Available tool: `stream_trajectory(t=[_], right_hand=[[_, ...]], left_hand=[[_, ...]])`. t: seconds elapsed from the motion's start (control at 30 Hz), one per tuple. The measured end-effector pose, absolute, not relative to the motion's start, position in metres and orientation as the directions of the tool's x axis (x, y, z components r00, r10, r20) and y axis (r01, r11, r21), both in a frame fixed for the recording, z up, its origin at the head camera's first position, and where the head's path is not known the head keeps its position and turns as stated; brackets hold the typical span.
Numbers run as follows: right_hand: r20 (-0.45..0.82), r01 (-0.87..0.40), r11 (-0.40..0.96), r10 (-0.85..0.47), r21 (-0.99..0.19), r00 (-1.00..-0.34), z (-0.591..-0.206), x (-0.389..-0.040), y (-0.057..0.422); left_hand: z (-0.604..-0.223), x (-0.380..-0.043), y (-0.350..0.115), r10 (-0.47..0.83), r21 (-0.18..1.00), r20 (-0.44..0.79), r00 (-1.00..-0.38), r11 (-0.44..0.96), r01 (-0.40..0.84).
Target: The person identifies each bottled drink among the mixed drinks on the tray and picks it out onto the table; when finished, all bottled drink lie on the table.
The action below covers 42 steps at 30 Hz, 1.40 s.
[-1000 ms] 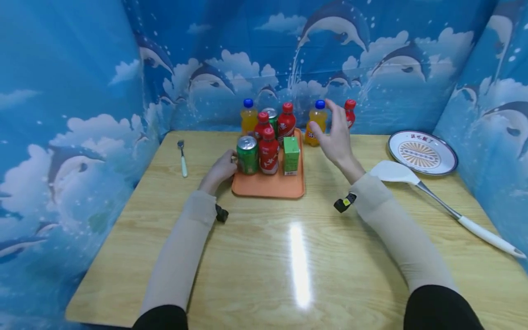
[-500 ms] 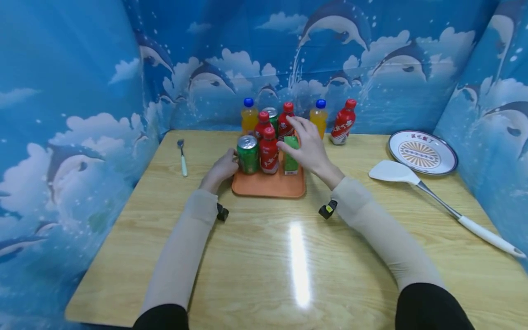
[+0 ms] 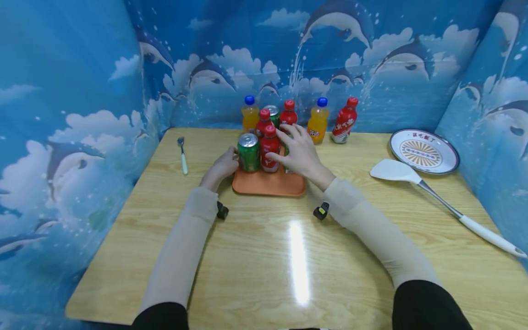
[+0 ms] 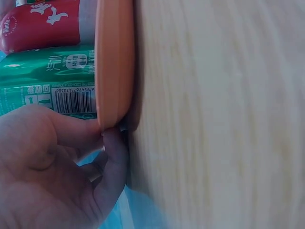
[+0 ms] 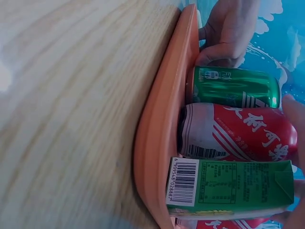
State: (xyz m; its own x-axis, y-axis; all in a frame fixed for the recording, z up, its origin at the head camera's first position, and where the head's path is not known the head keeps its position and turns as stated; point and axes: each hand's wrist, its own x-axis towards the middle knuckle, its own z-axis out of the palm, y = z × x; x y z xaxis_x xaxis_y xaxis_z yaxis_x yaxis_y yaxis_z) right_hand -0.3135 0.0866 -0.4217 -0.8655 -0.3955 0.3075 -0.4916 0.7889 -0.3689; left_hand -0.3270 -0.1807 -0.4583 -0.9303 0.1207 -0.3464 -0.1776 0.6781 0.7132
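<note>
My left hand point(image 3: 223, 167) pinches the left rim of the orange tray point(image 3: 269, 187); in the left wrist view the thumb lies above the rim and a finger below. Just inside stands a green soda can point(image 3: 249, 153), beside a red cola bottle point(image 3: 269, 147). My right hand point(image 3: 304, 153) spreads its fingers over the tray's right side, close to that bottle and a green drink carton point(image 5: 228, 186). From the head the hand hides most of the carton. In the right wrist view fingers point(image 5: 294, 119) show near the drinks' tops; firm contact cannot be made out.
Behind on the left are an orange soda bottle point(image 3: 250, 118), another can point(image 3: 272, 112) and two more red bottles. An orange soda point(image 3: 318, 123) and a red bottle point(image 3: 344, 121) stand right of the tray. Farther right lie a plate point(image 3: 424, 152) and spatula point(image 3: 397, 171); left, a fork-like utensil point(image 3: 183, 156).
My right hand has moved left and down from beside the right-hand orange soda bottle to the carton and front red bottle. The left hand stays at the tray's rim.
</note>
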Motion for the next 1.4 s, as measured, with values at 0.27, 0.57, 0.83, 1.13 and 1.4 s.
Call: stream_trajectory(t=[0.27, 0.57, 0.83, 1.13, 1.4], right_hand=[[0.344, -0.495, 0.785, -0.379, -0.372, -0.859, -0.426, -0.316, 0.085], [0.380, -0.492, 0.752, -0.341, -0.439, -0.860, -0.427, -0.313, 0.083], [0.417, -0.518, 0.670, -0.325, -0.532, -0.849, -0.422, -0.308, 0.085], [0.453, -0.537, 0.511, -0.289, -0.672, -0.843, -0.398, -0.291, 0.083], [0.466, -0.516, 0.280, -0.227, -0.810, -0.855, -0.385, -0.285, 0.085]], left_hand=[[-0.459, -0.327, -0.182, 0.134, 0.727, -0.342, -0.930, 0.665, -0.172], [-0.460, -0.327, -0.181, 0.136, 0.724, -0.321, -0.937, 0.673, -0.150], [-0.460, -0.326, -0.180, 0.129, 0.721, -0.336, -0.933, 0.672, -0.167], [-0.460, -0.326, -0.181, 0.131, 0.732, -0.335, -0.933, 0.660, -0.171], [-0.462, -0.326, -0.182, 0.126, 0.732, -0.330, -0.936, 0.660, -0.169]])
